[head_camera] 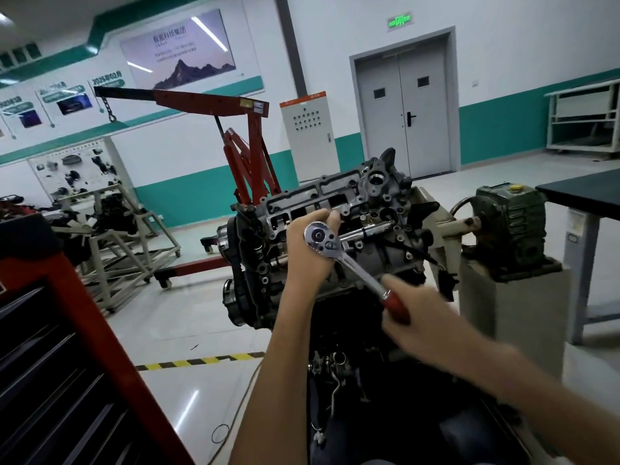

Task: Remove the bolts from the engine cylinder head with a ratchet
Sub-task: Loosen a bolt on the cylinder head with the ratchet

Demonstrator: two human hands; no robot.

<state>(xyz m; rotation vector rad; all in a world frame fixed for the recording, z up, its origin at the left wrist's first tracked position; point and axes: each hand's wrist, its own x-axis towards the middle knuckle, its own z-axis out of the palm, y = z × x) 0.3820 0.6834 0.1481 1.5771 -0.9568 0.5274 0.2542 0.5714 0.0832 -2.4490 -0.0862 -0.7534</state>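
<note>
One ratchet (pixel 356 264): left hand (pixel 307 255) round head, right hand (pixel 421 318) apparently on handle.

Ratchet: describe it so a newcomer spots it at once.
Find the grey engine cylinder head mid-frame, before the red hoist. Across its front the ratchet slants from the left hand at its round chrome head down to the right hand. Unlike the plain chrome bar lying on the engine, it has a red handle.

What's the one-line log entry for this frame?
left hand: holds head of ratchet | right hand: grips its red handle, blurred | cylinder head: behind ratchet | engagement: hidden
</note>
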